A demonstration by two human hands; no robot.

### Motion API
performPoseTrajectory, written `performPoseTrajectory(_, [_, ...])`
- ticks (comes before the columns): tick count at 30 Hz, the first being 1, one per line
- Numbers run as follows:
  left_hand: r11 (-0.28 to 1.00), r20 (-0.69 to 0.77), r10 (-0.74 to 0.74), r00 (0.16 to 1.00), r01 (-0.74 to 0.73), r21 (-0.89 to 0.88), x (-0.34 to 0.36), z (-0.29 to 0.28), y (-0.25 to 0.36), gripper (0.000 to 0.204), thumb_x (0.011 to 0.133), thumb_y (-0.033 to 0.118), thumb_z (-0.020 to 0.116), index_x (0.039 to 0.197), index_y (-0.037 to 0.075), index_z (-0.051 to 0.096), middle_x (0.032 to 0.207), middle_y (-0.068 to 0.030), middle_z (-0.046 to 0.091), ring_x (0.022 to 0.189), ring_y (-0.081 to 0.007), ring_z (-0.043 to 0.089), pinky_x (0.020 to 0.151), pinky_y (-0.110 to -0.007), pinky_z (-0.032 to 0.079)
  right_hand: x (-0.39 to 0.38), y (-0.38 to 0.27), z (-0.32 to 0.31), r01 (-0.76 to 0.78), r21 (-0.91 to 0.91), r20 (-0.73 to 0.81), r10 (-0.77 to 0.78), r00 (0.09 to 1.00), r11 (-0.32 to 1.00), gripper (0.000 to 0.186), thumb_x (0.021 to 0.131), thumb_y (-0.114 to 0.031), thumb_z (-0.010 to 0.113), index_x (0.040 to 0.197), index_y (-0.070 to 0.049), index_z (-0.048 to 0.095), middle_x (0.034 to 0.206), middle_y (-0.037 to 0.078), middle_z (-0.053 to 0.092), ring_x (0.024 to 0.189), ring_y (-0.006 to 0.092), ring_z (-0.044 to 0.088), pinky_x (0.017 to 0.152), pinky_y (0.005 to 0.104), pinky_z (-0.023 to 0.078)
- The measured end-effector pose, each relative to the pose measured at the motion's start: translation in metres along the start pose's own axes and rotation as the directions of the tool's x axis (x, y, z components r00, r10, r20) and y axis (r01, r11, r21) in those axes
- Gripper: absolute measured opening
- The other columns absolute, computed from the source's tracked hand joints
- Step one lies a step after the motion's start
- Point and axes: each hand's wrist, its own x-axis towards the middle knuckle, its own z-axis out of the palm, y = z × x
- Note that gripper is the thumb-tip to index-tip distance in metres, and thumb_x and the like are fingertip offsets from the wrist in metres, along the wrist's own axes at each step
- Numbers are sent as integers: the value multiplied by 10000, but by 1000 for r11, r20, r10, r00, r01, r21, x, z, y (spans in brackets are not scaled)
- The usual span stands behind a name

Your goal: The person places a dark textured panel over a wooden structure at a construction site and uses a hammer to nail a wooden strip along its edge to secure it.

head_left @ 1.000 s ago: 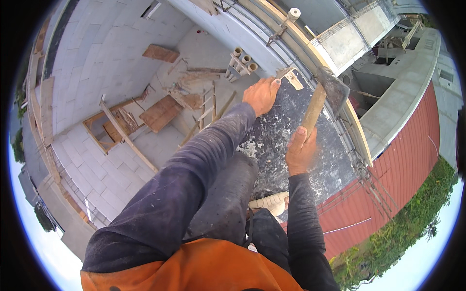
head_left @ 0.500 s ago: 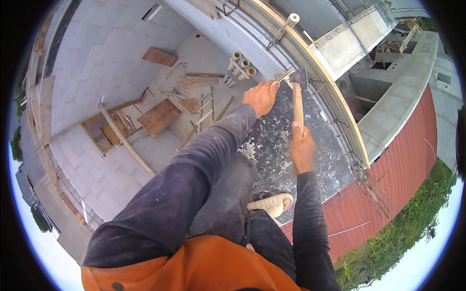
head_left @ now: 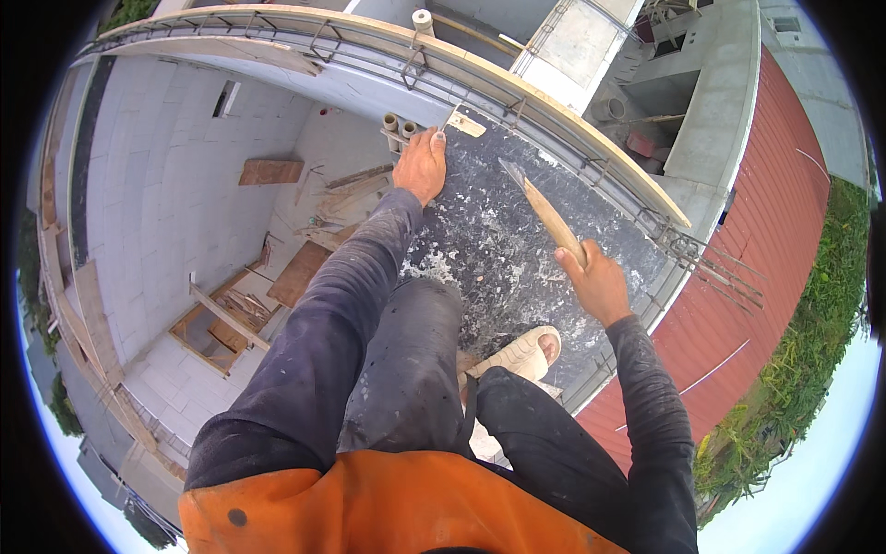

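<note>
My right hand [head_left: 598, 282] is wrapped round the wooden handle of a hatchet [head_left: 554, 214]. Its dark head points away from me and appears narrow from this side, above the dark, paint-flecked board [head_left: 498, 249]. At the board's far left corner, my left hand [head_left: 422, 168] is closed with its thumb on top; its fingertips are hidden, and what they grip cannot be made out. Just beyond that hand lies a small pale wood piece [head_left: 467, 124], with a thin strip beside it. The hatchet is apart from this wood.
My sandalled foot [head_left: 526, 355] stands on the board. Left of it, the drop leads to a lower floor with loose planks [head_left: 355, 192] and pipes [head_left: 391, 125]. Steel rebar [head_left: 554, 138] and a curved timber edge [head_left: 637, 180] run along the far side; a red metal roof [head_left: 738, 305] lies right.
The hatchet has come away from the wood piece and back toward me, its head swinging from upright to leftward. My hands are farther apart, and the view has turned.
</note>
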Motion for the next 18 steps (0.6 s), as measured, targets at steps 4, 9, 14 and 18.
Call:
performPoseTrajectory(4, [825,-105,528,843,-479,300,-9,-4,48,488,1033,201,583,1500,81,511,1537,-114,500,1441,-325,445,1159,-520,373,-57,70,29,-92,73,-63,97,993,993,606,1028,-613,552,1075,-9,577,746,255,680,737,468,700,690,564,510])
performPoseTrajectory(9, [450,382,800,463,-884,128,-25,38,115,508,980,144,630,1474,95,525,1518,-100,514,1439,-295,448,1164,-491,372,-80,87,82,-77,445,-264,213,941,892,557,1046,-577,530,1062,-21,566,754,279,666,753,498,681,677,588,483])
performPoseTrajectory(14, [465,400,791,463,-880,98,0,59,170,498,973,202,660,1448,89,558,1447,-134,584,1373,-325,521,1142,-477,402,-49,105,101,-241,450,-211,364,907,860,551,1039,-573,551,1036,-23,580,778,272,682,773,496,686,681,575,504])
performPoseTrajectory(18, [692,718,492,492,-722,20,49,74,192,437,908,301,754,1257,43,702,1222,-213,721,1131,-392,683,983,-473,523,-48,114,106,-236,457,-191,354,915,858,557,1014,-586,597,1034,-29,593,794,252,697,767,476,696,680,552,522])
